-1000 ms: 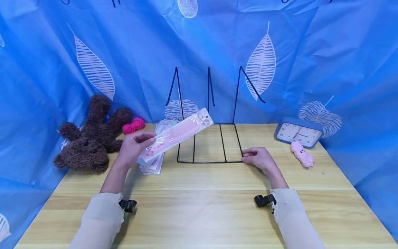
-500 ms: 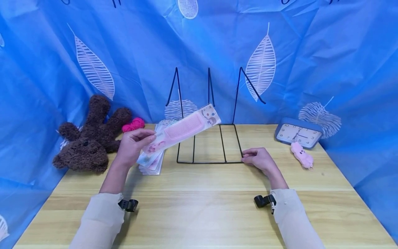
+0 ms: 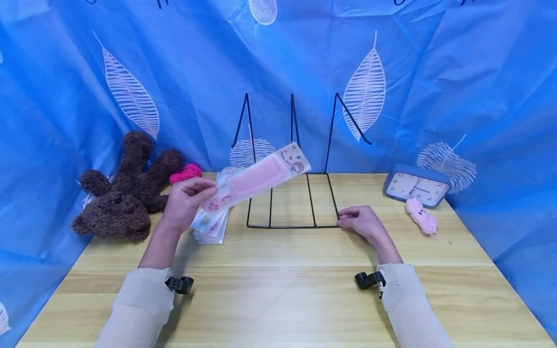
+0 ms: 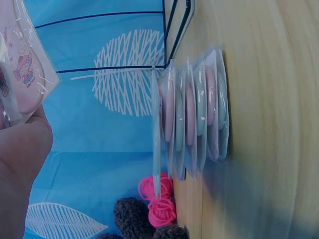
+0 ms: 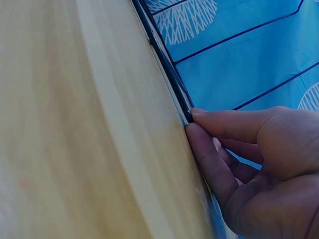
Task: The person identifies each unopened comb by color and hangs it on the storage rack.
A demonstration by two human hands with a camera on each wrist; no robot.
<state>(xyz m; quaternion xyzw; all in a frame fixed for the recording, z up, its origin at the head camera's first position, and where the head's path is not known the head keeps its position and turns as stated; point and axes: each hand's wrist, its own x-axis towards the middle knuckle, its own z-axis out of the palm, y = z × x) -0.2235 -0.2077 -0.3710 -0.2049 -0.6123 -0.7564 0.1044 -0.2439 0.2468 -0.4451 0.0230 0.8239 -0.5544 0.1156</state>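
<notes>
My left hand [image 3: 188, 200] pinches the lower left end of a pink comb [image 3: 258, 178] in a clear packet with a printed card. The comb is raised above the table, slanting up to the right towards a black wire rack [image 3: 291, 227]. Beneath it lies a stack of packaged combs [image 3: 213, 237], partly hidden; in the left wrist view these packaged combs [image 4: 192, 109] show pink and pale green by turns. At the rack's front right corner, my right hand [image 3: 363, 221] pinches the wire between thumb and finger, as the right wrist view confirms on the rack [image 5: 173, 82].
A brown plush bear [image 3: 119, 203] lies at the left, with bright pink yarn [image 3: 186, 173] beside it. On the right are a blue clock [image 3: 417, 186] and a small pink plush toy [image 3: 421, 217]. A blue curtain [image 3: 196, 72] hangs behind the rack's three upright wire hooks.
The packaged comb has turned its face more towards the head camera, and its far end has shifted slightly up and right. My right hand stays at the rack's corner.
</notes>
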